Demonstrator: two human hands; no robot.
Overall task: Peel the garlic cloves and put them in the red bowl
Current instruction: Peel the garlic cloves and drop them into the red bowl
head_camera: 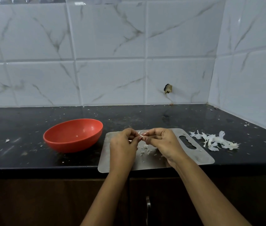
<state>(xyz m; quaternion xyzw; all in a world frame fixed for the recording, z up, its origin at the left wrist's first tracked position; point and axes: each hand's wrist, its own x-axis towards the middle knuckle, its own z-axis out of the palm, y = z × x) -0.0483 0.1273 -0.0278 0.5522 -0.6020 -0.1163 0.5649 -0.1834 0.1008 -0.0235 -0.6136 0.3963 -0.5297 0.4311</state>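
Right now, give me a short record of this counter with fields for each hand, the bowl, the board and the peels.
left hand: pinches a garlic clove, mostly hidden by fingers
right hand: pinches the same clove from the other side
red bowl: on the counter, left of the board; only a small white speck shows inside
board: metal, at the counter's front edge, below both hands
peel scraps: on the board
peel pile: on the counter, right of the board

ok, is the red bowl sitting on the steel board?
No, the red bowl sits on the black counter, left of the steel board.
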